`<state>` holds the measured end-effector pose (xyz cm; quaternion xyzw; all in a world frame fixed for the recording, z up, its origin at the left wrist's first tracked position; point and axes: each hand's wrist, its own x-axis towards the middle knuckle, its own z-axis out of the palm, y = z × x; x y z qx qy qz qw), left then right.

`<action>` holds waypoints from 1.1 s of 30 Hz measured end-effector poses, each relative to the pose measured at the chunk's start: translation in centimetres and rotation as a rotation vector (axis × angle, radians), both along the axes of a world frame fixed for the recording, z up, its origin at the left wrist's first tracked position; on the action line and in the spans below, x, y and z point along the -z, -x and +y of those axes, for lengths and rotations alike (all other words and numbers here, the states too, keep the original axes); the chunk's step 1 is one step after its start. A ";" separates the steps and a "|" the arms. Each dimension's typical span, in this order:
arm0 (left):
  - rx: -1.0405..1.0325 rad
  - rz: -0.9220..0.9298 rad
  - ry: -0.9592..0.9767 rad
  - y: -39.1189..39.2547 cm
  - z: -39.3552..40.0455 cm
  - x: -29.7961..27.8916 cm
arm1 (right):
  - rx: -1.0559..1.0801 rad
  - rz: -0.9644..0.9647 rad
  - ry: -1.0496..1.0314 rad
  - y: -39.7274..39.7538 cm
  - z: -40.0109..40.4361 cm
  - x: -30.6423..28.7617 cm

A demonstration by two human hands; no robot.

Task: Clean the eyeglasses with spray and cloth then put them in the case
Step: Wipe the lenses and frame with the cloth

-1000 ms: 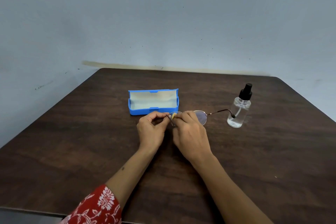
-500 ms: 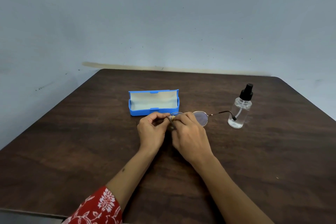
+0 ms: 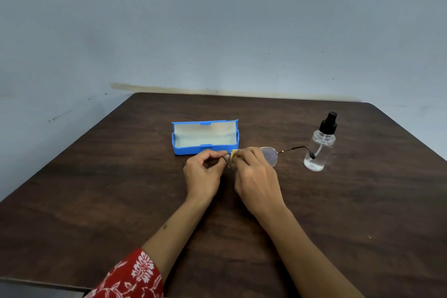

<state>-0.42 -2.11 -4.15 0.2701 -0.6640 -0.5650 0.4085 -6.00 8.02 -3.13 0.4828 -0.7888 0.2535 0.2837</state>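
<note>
Head view, left hand: the left hand (image 3: 202, 174) was curled, back up, thumb and forefinger pinched together on the left edge of the eyeglasses (image 3: 271, 155), forearm reaching in from the near left with a red floral sleeve (image 3: 135, 276) at the elbow.
Head view, right hand: the right hand (image 3: 256, 178) was bent at the wrist, knuckles up, fingertips pressed on a small yellow cloth (image 3: 234, 153) against the left lens.
Eyeglasses: thin metal wire frame with rounded lenses; the right lens showed just past the right hand's knuckles, and one slim temple with a dark curved tip ran right toward the bottle.
Cloth: only a small pale yellow scrap was visible between the two hands; the rest was hidden.
Case: a blue plastic case (image 3: 205, 149), rectangular, lay open with a pale lining, just beyond the left hand and touching nothing visible.
Spray bottle: a clear round spray bottle (image 3: 318, 150) with a black pump cap stood upright at the right, well clear of both hands, the temple tip crossing in front of it.
Table: the table (image 3: 96, 189) was dark brown wood-grain with rounded far corners.
</note>
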 end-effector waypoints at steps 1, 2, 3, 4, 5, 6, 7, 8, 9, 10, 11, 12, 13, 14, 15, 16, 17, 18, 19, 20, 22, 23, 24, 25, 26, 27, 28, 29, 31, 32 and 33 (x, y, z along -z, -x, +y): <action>0.003 0.007 -0.009 0.0 0.0 0.0 | 0.027 -0.010 -0.002 0.1 0.0 -0.1; 0.005 0.013 -0.021 0.0 0.1 0.0 | 0.039 -0.022 -0.009 0.2 0.1 -0.1; 0.004 0.015 -0.030 0.0 0.1 0.0 | 0.051 -0.021 -0.010 0.3 0.1 -0.2; 0.004 0.013 -0.033 0.0 0.1 0.0 | 0.052 -0.016 -0.012 0.3 0.1 -0.3; 0.005 0.012 -0.032 0.1 0.0 0.0 | 0.047 -0.017 -0.013 0.3 0.1 -0.3; 0.006 0.014 -0.029 0.1 0.0 0.0 | 0.031 -0.026 -0.014 0.2 0.1 -0.2; 0.004 0.016 -0.027 0.0 0.0 0.0 | 0.012 -0.034 -0.010 0.2 0.0 -0.2; 0.000 0.017 -0.025 0.1 0.0 0.0 | -0.001 -0.037 -0.004 0.1 0.0 -0.1; -0.004 0.015 -0.024 0.1 -0.1 0.0 | -0.009 -0.041 0.002 0.0 -0.1 -0.1; -0.006 0.013 -0.023 0.1 -0.1 0.0 | -0.012 -0.036 0.005 -0.1 -0.1 0.0; -0.006 0.013 -0.024 0.1 -0.1 0.0 | -0.005 -0.030 0.006 -0.1 -0.1 -0.1; -0.003 0.015 -0.028 0.1 -0.1 0.0 | 0.008 -0.022 0.005 0.0 0.0 -0.2; 0.001 0.018 -0.032 0.1 -0.1 0.1 | 0.023 -0.015 0.002 0.0 0.0 -0.3; 0.005 0.019 -0.036 0.1 -0.1 0.1 | 0.039 -0.015 0.000 0.1 0.1 -0.5; 0.007 0.015 -0.036 0.1 -0.1 0.1 | 0.056 -0.020 -0.002 0.1 0.1 -0.6; 0.007 0.009 -0.033 0.1 -0.1 0.2 | 0.071 -0.024 -0.002 0.1 0.2 -0.7; 0.007 0.004 -0.031 0.1 -0.1 0.2 | 0.080 -0.028 -0.005 0.1 0.2 -0.7; 0.008 0.003 -0.031 0.2 -0.1 0.2 | 0.080 -0.025 -0.010 0.1 0.2 -0.7; 0.008 0.006 -0.032 0.2 -0.1 0.3 | 0.063 -0.021 -0.015 0.1 0.2 -0.6; 0.006 0.012 -0.031 0.2 -0.1 0.3 | 0.035 -0.021 -0.016 0.0 0.2 -0.6; -0.004 0.014 -0.020 0.2 -0.1 0.3 | -0.016 -0.036 -0.037 -0.2 0.2 -0.4; -0.010 0.013 -0.015 0.2 -0.2 0.3 | -0.031 -0.045 -0.055 -0.2 0.1 -0.3; -0.014 0.012 -0.013 0.2 -0.2 0.3 | -0.038 -0.052 -0.070 -0.3 0.1 -0.3; -0.014 0.009 -0.010 0.1 -0.2 0.3 | -0.041 -0.061 -0.076 -0.3 0.1 -0.3; -0.010 0.003 -0.005 0.2 -0.2 0.3 | -0.040 -0.066 -0.071 -0.3 0.1 -0.3; -0.006 -0.002 0.001 0.1 -0.2 0.3 | -0.032 -0.066 -0.061 -0.4 0.1 -0.3; -0.002 -0.002 0.007 0.2 -0.2 0.3 | -0.019 -0.057 -0.047 -0.4 0.1 -0.4; 0.000 0.005 0.008 0.2 -0.1 0.3 | -0.001 -0.048 -0.035 -0.3 0.1 -0.3; 0.002 0.024 -0.003 0.2 -0.1 0.3 | 0.050 -0.035 -0.016 -0.2 0.1 -0.4; 0.004 0.030 -0.012 0.2 -0.1 0.3 | 0.077 -0.034 -0.007 -0.2 0.1 -0.4; 0.005 0.030 -0.017 0.2 -0.2 0.4 | 0.097 -0.038 0.003 -0.1 0.1 -0.5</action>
